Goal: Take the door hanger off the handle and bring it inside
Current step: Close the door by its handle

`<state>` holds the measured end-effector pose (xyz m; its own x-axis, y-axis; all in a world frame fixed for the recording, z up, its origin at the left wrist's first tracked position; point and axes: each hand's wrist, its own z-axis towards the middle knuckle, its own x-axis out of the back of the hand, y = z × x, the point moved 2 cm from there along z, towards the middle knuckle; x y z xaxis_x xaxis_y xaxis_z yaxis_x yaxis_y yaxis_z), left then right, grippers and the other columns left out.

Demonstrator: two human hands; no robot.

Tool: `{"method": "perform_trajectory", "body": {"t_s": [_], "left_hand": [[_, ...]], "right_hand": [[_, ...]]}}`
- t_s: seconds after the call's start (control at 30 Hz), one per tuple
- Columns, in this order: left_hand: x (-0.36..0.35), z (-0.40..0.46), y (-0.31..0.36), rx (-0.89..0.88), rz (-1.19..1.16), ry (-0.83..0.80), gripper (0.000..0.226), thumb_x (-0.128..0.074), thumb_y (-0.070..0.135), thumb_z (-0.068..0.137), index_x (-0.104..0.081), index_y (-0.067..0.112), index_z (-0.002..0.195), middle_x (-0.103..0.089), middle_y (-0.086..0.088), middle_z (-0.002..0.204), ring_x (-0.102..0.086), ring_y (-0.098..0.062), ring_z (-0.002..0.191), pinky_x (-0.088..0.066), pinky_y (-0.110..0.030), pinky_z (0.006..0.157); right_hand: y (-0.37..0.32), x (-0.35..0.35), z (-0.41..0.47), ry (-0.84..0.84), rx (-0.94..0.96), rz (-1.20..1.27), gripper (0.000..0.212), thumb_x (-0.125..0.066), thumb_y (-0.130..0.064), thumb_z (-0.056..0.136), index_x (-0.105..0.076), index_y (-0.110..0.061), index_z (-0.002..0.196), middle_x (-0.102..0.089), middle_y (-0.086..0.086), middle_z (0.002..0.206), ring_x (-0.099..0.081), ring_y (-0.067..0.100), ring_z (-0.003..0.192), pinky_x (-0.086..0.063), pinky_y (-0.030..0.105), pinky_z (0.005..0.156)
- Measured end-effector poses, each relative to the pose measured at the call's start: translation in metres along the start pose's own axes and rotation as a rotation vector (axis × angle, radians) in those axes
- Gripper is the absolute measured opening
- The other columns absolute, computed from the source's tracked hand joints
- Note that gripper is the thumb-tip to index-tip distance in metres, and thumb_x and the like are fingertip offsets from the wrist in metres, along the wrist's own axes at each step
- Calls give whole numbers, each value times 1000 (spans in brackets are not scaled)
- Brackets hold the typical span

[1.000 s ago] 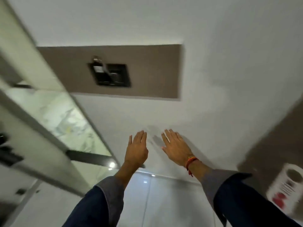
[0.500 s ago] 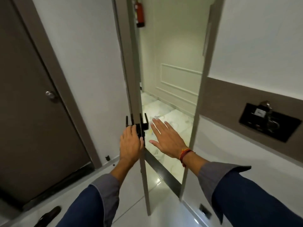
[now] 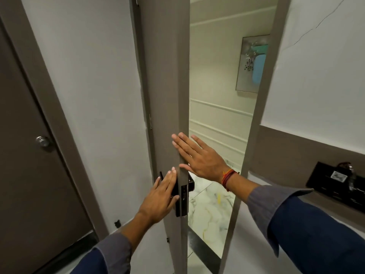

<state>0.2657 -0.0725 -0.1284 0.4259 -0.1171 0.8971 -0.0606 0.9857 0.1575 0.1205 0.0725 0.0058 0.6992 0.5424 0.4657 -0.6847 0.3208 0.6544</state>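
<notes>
A grey-brown door (image 3: 166, 80) stands partly ajar, seen almost edge-on in the middle of the head view. Its black lock and handle (image 3: 182, 196) sit on the door's edge at hand height. My left hand (image 3: 160, 196) lies flat on the inner handle, fingers straight, not curled around it. My right hand (image 3: 199, 157) is spread flat against the door's edge just above the lock. No door hanger is visible; the outer side of the handle is mostly hidden behind the door.
Through the gap lie a marble corridor floor (image 3: 209, 210) and a framed picture (image 3: 252, 64) on the far wall. A second brown door with a round knob (image 3: 42, 141) is at left. A black card holder (image 3: 339, 186) is fixed on the right wall.
The view has swung from the wall and card holder round to the door. My hands moved onto the door, and the gap to the corridor looks wider than half a second ago.
</notes>
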Motion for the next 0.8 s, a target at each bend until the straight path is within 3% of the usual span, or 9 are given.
{"method": "perform_trajectory", "body": {"t_s": [0.27,0.4,0.6,0.8], "left_hand": [[-32,67,14,-188,78,-53,77,-26,59,105,7,22,164,9,5,173,5,-11,160,-9,-44,130],[-53,103,39,-205,81,-60,77,-28,59,105,-1,18,165,5,1,173,3,-15,159,-10,-45,129],[-73,164,78,-214,103,-149,78,-26,58,106,7,17,164,8,-2,173,7,-18,160,-1,-50,129],[-85,215,109,-204,65,-212,83,-20,65,103,7,15,163,7,-5,173,5,-21,160,-1,-51,128]], "right_hand": [[61,-14,-51,-114,-57,-130,79,-34,-57,111,-13,-5,166,-4,14,176,-8,31,163,-11,49,133],[87,-10,-75,-275,-124,-223,80,-26,-59,111,-8,-3,166,0,16,176,-4,32,163,-12,51,133],[119,1,-99,-511,-240,-330,85,-23,-61,109,-5,-1,166,2,20,175,-1,35,163,-8,52,133],[151,4,-99,-698,-275,-440,84,-29,-62,107,-16,-3,166,-9,19,175,-10,34,163,-15,52,132]]}}
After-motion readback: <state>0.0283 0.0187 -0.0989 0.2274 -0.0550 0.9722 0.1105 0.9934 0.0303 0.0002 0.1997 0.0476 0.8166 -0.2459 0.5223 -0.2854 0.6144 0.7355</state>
